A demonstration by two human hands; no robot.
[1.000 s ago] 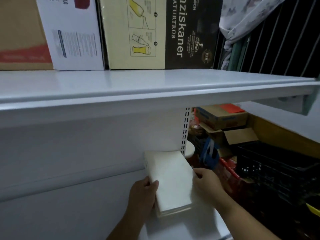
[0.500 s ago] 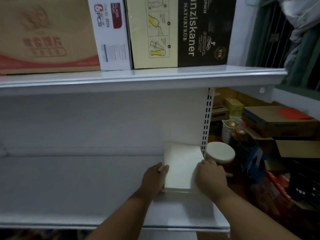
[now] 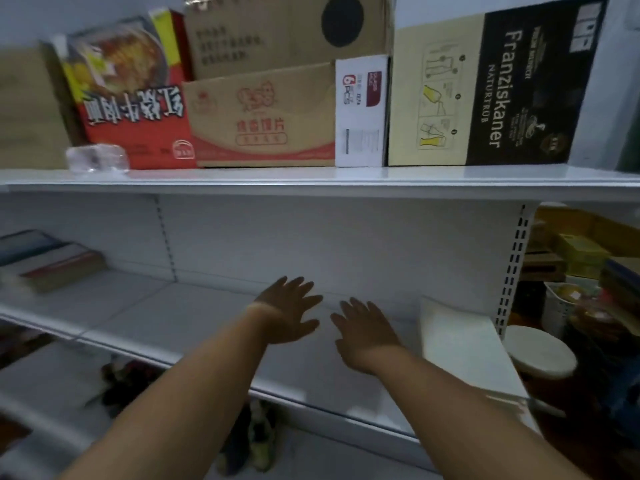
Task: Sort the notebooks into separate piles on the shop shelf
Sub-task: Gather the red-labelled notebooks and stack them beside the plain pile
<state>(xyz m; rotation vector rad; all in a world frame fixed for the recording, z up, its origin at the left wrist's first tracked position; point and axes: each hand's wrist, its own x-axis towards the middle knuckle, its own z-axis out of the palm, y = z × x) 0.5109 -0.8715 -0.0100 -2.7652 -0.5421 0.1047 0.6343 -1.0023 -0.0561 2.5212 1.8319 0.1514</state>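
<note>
Both hands are empty, each grip spread wide with fingers splayed: the left hand (image 3: 289, 311) and right hand (image 3: 365, 332) hover side by side over the bare middle of the shop shelf (image 3: 207, 317), touching nothing. Half a second ago they were pressed to the white notebook pile (image 3: 462, 344); now it lies released at the shelf's right end, so that pile looks placed. Farther left, the dark notebooks (image 3: 52, 259) wait, probably next.

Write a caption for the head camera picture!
Both empty hands hover over the shelf beside white notebooks.
</note>
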